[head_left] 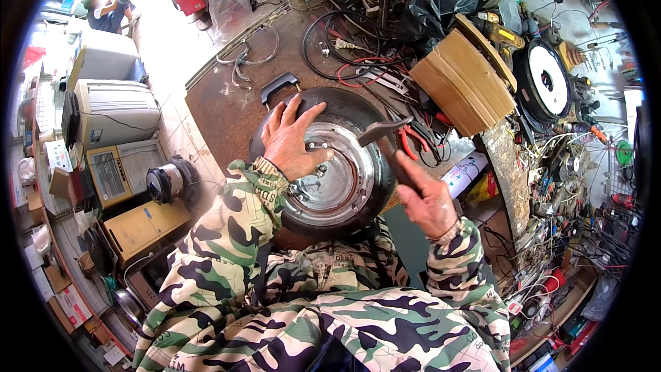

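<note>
A round black-rimmed appliance body [342, 105] with a shiny metal ring and recessed centre lies at the near edge of the worktable, above my lap. My left hand [292, 143] rests flat on its left side, fingers spread over the rim and the metal ring. Near its upper left edge is a dark curved handle [278, 87]. My right hand [432, 205] is closed around the handle of a hammer [383, 131]. The hammer's head is raised over the right side of the ring; whether it touches the metal I cannot tell.
Cables [342, 34], red-handled pliers [412, 139] and other tools crowd the worktable's far right. A cardboard box [463, 83] stands beyond them. Appliances, including a cream-coloured one [118, 114], stand along the left. A person [110, 14] is in the far left background.
</note>
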`<state>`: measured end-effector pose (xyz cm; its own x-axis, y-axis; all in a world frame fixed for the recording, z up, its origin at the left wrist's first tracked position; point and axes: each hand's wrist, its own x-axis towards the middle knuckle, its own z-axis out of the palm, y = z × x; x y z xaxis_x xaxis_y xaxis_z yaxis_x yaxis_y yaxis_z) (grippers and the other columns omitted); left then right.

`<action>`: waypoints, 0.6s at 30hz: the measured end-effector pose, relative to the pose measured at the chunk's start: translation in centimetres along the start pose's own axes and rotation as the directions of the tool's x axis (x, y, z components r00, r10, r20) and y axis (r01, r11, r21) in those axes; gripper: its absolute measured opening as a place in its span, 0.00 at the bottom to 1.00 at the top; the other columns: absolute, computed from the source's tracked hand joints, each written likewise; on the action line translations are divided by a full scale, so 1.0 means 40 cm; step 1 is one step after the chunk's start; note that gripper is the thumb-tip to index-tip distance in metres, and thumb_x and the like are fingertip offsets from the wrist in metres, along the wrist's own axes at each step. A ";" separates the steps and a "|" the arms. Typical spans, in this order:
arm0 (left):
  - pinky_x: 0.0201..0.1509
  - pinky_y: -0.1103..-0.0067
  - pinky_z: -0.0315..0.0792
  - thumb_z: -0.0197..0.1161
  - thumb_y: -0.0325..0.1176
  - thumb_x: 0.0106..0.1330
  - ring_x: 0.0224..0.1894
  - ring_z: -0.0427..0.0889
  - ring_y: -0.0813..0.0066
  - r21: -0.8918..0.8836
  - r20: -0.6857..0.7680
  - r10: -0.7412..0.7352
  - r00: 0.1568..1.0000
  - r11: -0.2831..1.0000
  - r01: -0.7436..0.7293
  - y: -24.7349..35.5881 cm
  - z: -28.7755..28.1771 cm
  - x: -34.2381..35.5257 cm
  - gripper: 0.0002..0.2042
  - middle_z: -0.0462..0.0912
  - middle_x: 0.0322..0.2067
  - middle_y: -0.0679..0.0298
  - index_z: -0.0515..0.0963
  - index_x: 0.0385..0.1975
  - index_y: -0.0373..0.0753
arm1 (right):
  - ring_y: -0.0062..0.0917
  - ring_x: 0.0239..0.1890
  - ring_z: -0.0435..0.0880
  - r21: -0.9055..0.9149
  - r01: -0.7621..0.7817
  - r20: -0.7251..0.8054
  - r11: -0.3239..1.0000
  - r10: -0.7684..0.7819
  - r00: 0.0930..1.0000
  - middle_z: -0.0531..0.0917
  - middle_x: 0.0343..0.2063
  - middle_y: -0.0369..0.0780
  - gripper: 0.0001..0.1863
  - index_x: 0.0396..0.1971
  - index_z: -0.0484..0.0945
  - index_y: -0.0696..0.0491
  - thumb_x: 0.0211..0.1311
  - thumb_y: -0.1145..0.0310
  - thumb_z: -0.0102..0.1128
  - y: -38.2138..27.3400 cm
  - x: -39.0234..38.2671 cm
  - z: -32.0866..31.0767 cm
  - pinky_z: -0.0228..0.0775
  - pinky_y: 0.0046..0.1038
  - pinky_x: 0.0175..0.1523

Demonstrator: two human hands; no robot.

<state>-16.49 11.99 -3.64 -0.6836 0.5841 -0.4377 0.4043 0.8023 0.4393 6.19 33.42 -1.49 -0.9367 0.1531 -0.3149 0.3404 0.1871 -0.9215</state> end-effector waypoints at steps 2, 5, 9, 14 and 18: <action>0.82 0.46 0.38 0.80 0.49 0.50 0.83 0.42 0.38 -0.001 0.005 -0.001 1.000 1.000 0.001 -0.001 0.001 0.001 0.48 0.50 0.82 0.50 0.67 0.77 0.64 | 0.35 0.67 0.82 -0.055 0.035 0.031 0.998 -0.033 0.999 0.83 0.63 0.54 0.29 0.72 0.72 0.56 0.72 0.75 0.62 0.002 0.002 0.010 0.72 0.31 0.69; 0.82 0.46 0.38 0.80 0.49 0.49 0.83 0.42 0.38 0.011 0.009 -0.013 1.000 1.000 0.013 -0.003 0.001 -0.002 0.48 0.50 0.82 0.51 0.67 0.76 0.64 | 0.40 0.65 0.83 0.013 -0.117 0.024 0.993 0.117 0.993 0.83 0.61 0.55 0.29 0.73 0.72 0.54 0.73 0.75 0.62 -0.041 0.010 -0.003 0.74 0.34 0.67; 0.82 0.46 0.39 0.79 0.49 0.49 0.83 0.42 0.38 0.006 -0.003 -0.002 1.000 1.000 0.002 -0.006 0.004 -0.002 0.48 0.51 0.82 0.51 0.67 0.76 0.63 | 0.51 0.63 0.82 -0.091 0.058 0.081 0.994 -0.051 0.995 0.84 0.59 0.56 0.30 0.73 0.71 0.54 0.72 0.73 0.62 -0.037 0.044 -0.005 0.76 0.35 0.65; 0.82 0.46 0.39 0.79 0.49 0.50 0.83 0.43 0.38 -0.002 -0.017 0.004 1.000 1.000 -0.004 -0.007 -0.001 0.000 0.47 0.51 0.82 0.51 0.68 0.76 0.62 | 0.49 0.67 0.80 -0.093 0.103 0.075 0.990 -0.096 0.993 0.81 0.62 0.57 0.30 0.73 0.71 0.55 0.71 0.74 0.62 -0.026 0.051 0.014 0.74 0.33 0.67; 0.82 0.46 0.38 0.80 0.50 0.49 0.83 0.43 0.38 -0.008 -0.007 0.008 1.000 1.000 -0.008 0.001 0.001 0.001 0.48 0.52 0.82 0.51 0.67 0.76 0.62 | 0.46 0.67 0.81 0.010 -0.003 -0.022 1.000 0.003 1.000 0.82 0.62 0.56 0.30 0.72 0.72 0.56 0.71 0.74 0.63 -0.028 0.030 0.012 0.74 0.33 0.68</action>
<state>-16.50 12.06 -3.68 -0.6848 0.5895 -0.4283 0.4050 0.7966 0.4489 4.67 32.93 -0.94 -0.9336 0.1752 -0.3126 0.3421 0.1765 -0.9229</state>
